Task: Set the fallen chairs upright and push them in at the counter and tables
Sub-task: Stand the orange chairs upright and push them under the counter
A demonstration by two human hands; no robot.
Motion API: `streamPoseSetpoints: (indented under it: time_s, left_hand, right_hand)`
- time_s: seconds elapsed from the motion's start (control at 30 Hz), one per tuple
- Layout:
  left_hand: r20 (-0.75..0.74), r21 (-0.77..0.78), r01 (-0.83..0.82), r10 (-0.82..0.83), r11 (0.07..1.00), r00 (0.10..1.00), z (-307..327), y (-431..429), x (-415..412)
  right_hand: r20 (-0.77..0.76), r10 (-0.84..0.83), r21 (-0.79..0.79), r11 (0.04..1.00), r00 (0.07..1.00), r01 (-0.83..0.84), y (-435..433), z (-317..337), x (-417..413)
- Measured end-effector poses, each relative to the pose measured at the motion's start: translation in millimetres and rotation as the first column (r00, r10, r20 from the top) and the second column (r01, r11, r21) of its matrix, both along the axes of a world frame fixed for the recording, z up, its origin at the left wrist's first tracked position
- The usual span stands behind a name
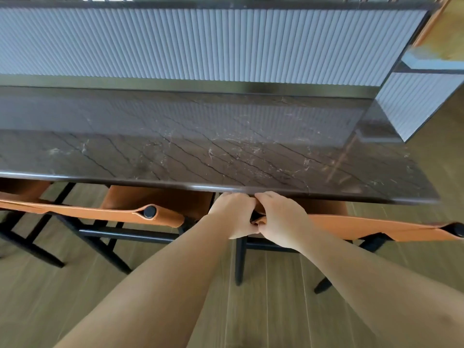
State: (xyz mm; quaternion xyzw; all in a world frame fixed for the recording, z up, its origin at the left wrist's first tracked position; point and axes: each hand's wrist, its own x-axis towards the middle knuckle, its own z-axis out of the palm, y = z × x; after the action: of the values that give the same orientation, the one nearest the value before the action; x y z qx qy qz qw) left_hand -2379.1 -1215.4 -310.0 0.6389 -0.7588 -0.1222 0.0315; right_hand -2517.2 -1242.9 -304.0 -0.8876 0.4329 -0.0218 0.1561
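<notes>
A dark marble counter (226, 151) runs across the view. Upright at its near edge stands the right chair (376, 228), with an orange leather back strap and black legs, its seat tucked under the counter. My left hand (233, 214) and my right hand (281, 219) are side by side, both closed around the left end of that chair's back strap. To the left, the middle chair (120, 213) also stands upright with its seat under the counter. Only part of a third chair (17, 194) of the same kind shows at the far left.
A ribbed grey panel (200, 43) rises behind the counter and wraps around its right end. Wooden floor (251, 310) lies under the chairs and to the right of the counter. The chairs' black legs splay out toward me.
</notes>
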Motion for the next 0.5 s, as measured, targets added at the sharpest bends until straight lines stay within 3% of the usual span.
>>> streamPoseSetpoints:
  time_s: [0.33,0.5]
  left_hand:
    - [0.055,-0.032,-0.203,0.205,0.979,0.977,24,60,47]
    - [0.088,-0.049,-0.215,0.219,0.975,0.972,27,91,81]
  right_hand:
    - [0.029,0.019,-0.083,0.996,0.999,-0.017,51,10,40]
    - [0.069,-0.006,-0.115,0.993,0.998,0.014,79,11,70]
